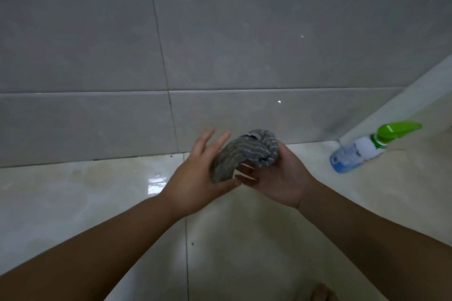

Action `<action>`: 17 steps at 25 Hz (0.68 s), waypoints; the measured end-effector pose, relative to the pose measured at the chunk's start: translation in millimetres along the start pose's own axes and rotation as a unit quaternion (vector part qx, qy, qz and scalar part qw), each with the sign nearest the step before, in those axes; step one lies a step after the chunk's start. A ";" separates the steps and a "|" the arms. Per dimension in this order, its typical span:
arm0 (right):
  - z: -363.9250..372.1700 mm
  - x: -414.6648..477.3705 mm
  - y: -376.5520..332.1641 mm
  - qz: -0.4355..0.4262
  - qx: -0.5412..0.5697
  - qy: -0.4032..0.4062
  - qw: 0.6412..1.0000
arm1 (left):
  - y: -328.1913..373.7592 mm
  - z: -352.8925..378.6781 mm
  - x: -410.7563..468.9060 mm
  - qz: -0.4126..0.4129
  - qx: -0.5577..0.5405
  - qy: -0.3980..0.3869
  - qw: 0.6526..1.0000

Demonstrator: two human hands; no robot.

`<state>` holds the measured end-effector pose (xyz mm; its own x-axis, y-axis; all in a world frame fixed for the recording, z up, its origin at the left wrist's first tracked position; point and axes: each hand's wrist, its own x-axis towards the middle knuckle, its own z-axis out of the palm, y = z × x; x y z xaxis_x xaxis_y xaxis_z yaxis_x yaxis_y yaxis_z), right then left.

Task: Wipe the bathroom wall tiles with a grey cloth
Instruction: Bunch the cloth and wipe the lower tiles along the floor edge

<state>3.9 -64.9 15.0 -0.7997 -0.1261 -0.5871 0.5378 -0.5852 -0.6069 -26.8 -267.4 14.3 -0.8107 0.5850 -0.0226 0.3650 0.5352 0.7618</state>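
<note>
Gripping grey cloth (244, 154) — right hand (281, 184); left hand (195, 178) touching.

Grey wall tiles (244, 32) meet a glossy cream floor (73, 203).

One wide-angle head-worn camera looks forward and steeply down from close range: wall tiles (244, 32) fill the upper half of the frame, floor (73, 190) the lower, forearms (85, 252) lying across the bottom corners.
</note>
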 end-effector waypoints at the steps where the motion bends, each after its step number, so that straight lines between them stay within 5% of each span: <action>1: -6.9 -8.5 0.5 -0.003 -0.014 0.011 1.000 | 10.5 10.4 6.6 0.002 -0.032 -0.014 0.999; 6: -48.3 -32.8 -3.6 -0.044 -0.105 0.095 0.989 | 58.8 60.9 38.3 -0.133 -0.219 -0.051 0.965; 12: -104.5 -41.9 -14.2 -0.083 -0.063 0.191 0.976 | 86.9 114.9 74.3 -0.159 -0.219 -0.141 0.952; 17: -171.1 -24.3 -25.7 -0.152 -0.066 0.339 0.926 | 77.4 123.9 81.2 -0.165 -0.123 -0.165 0.965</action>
<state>55.2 90.2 -46.8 -0.5926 0.5863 -0.5523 0.3786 -0.4025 -0.8335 -7.7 -103.0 -8.8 -0.6593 0.5916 -0.4641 -0.0411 0.5880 0.8078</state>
